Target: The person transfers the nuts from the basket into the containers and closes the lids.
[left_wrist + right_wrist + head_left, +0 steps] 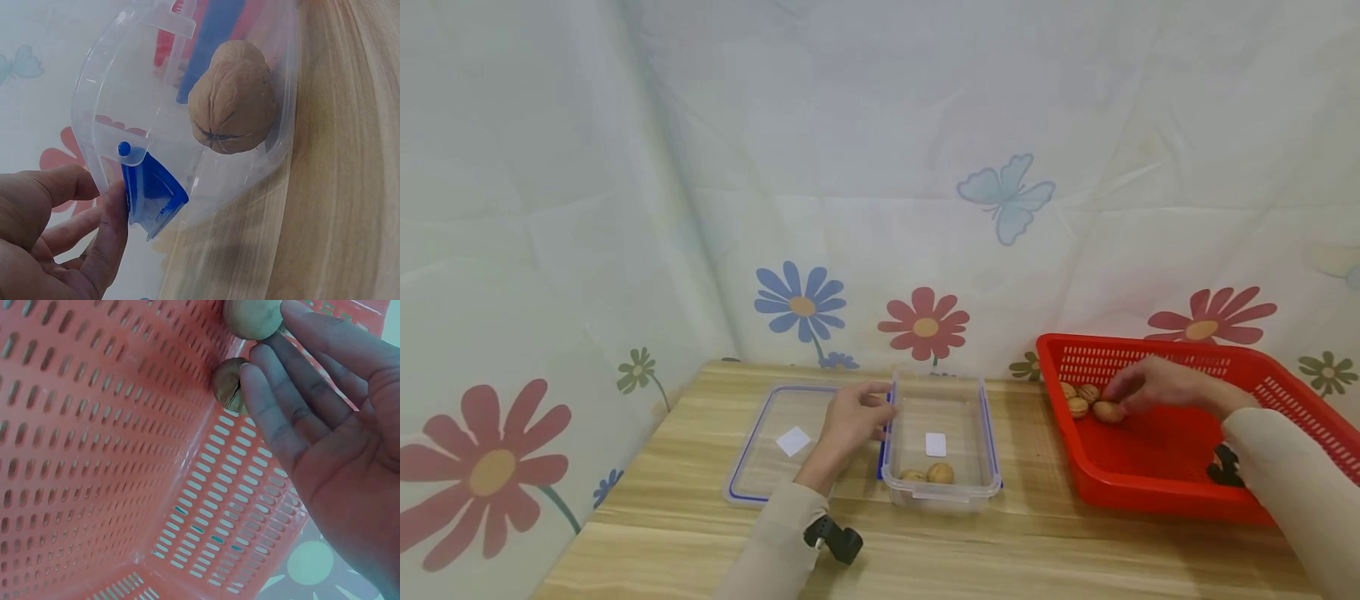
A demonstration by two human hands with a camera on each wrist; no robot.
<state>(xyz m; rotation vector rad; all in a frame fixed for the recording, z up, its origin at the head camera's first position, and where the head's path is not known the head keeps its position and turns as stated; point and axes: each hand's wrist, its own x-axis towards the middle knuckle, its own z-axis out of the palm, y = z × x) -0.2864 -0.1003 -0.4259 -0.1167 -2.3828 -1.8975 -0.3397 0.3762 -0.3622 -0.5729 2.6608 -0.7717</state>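
Note:
A clear plastic container (942,498) with blue latches stands mid-table and holds two walnuts (940,473). My left hand (871,408) grips its left wall. In the left wrist view the thumb (111,219) lies against the blue latch (153,194), and one walnut (232,100) rests inside. To the right stands a red slotted basket (1150,471). My right hand (1122,397) reaches into its far left corner, over three walnuts (1108,411). In the right wrist view its fingers (275,394) are nearly straight and the tips touch two walnuts (229,384).
The container's clear lid (767,454) with a blue seal lies flat just left of it, under my left wrist. A flower-print cloth (925,208) closes off the back and left sides. Bare wooden table (1000,558) lies in front of the container and basket.

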